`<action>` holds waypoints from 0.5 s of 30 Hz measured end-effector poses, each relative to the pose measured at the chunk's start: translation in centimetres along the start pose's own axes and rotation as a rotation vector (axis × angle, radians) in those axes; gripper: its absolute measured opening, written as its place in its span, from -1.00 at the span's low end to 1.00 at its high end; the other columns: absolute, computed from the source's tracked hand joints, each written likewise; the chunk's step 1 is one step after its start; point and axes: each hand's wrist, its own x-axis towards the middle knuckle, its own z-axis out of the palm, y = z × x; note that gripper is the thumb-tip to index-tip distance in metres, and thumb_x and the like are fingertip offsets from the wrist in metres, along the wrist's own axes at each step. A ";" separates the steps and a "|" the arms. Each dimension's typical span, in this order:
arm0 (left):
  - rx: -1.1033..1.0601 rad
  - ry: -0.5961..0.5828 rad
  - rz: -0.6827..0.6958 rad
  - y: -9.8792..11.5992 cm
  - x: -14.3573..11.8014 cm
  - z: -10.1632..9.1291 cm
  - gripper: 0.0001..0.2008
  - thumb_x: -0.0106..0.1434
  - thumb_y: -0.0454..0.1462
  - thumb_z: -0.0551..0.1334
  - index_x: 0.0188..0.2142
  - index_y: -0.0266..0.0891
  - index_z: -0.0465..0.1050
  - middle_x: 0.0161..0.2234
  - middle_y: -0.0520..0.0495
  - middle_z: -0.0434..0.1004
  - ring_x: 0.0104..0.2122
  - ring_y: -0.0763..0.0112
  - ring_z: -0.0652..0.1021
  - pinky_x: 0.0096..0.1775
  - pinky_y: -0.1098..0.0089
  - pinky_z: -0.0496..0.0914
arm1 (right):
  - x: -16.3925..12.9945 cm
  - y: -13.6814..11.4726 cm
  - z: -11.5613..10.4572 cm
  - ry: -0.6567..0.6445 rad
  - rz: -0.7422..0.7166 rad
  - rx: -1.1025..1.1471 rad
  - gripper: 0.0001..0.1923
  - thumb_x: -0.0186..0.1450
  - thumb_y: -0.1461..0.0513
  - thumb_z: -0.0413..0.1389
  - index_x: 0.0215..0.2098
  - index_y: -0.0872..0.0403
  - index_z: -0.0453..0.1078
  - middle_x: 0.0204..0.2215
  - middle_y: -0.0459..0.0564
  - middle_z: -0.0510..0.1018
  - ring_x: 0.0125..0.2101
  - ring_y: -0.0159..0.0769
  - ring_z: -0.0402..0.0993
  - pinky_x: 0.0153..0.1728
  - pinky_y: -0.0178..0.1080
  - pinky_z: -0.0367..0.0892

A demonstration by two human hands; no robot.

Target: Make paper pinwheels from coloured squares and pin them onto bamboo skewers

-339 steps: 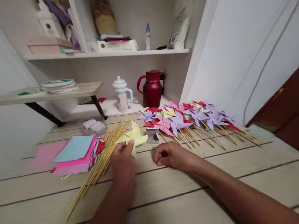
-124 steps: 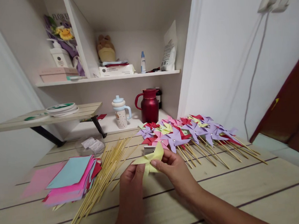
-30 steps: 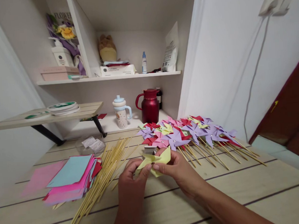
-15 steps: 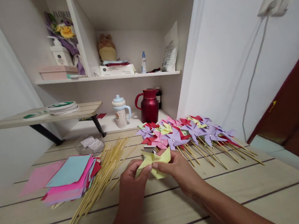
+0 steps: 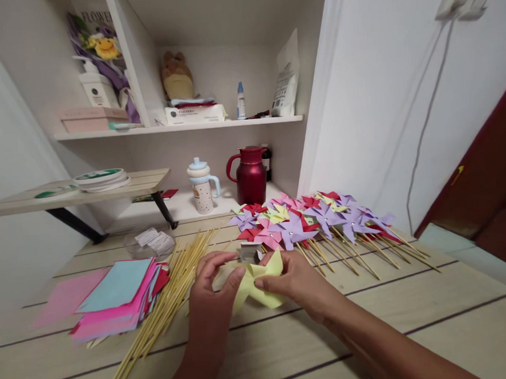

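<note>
A yellow paper pinwheel with folded points is pinched at its middle between the thumb and fingers of my right hand. My left hand is just left of it, thumb and fingers apart, with nothing visible between them. Behind the pinwheel stands a small grey open box; its contents are hidden. To the left of my left hand lies a loose bundle of thin wooden sticks. Beyond my right hand are many finished pinwheels on sticks, in purple, red, pink and yellow.
A stack of coloured paper sheets lies at left, near a clear dish with white packets. A small raised shelf carries round white plates. At the back stand a spotted cup and a red jug.
My left hand has let go of the yellow pinwheel and moved slightly left, its fingers opening. My right hand still holds the pinwheel, now tilted. The view has shifted a little.
</note>
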 end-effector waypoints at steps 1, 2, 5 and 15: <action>0.011 0.000 0.022 0.0 -0.1 0.0 -0.79 0.07 -0.13 0.38 -0.34 -0.19 0.59 -0.12 -0.11 0.50 -0.06 0.23 0.51 0.01 0.25 0.37 | 0.0 0.1 0.1 -0.016 0.015 -0.004 -0.80 -0.06 0.27 0.34 -0.48 0.09 0.43 -0.62 -0.17 0.50 -0.61 -0.40 0.36 -0.55 -0.34 0.24; 0.017 0.000 0.036 0.0 -0.1 0.1 -0.82 0.07 -0.13 0.38 -0.40 -0.20 0.58 -0.14 -0.11 0.49 -0.07 0.23 0.51 -0.01 0.27 0.37 | 0.0 0.1 0.1 -0.028 0.027 -0.013 -0.80 -0.07 0.29 0.33 -0.49 0.09 0.43 -0.63 -0.18 0.49 -0.62 -0.41 0.35 -0.55 -0.35 0.23; 0.018 0.012 0.039 -0.3 -0.2 0.2 -0.83 0.07 -0.14 0.38 -0.44 -0.20 0.57 -0.16 -0.10 0.48 -0.09 0.25 0.51 -0.06 0.30 0.39 | 0.0 0.3 0.1 -0.052 0.047 -0.025 -0.82 -0.07 0.31 0.32 -0.49 0.10 0.44 -0.63 -0.18 0.50 -0.62 -0.43 0.34 -0.55 -0.36 0.23; -0.017 0.295 -0.101 1.1 0.3 -1.1 -0.76 0.14 -0.08 0.32 -0.35 -0.21 0.54 -0.36 -0.02 0.59 -0.27 0.30 0.56 -0.19 0.34 0.42 | -0.3 -0.5 0.0 0.026 -0.142 -0.260 -0.92 0.05 0.28 0.24 -0.44 0.08 0.48 -0.54 -0.11 0.56 -0.52 -0.32 0.44 -0.46 -0.28 0.29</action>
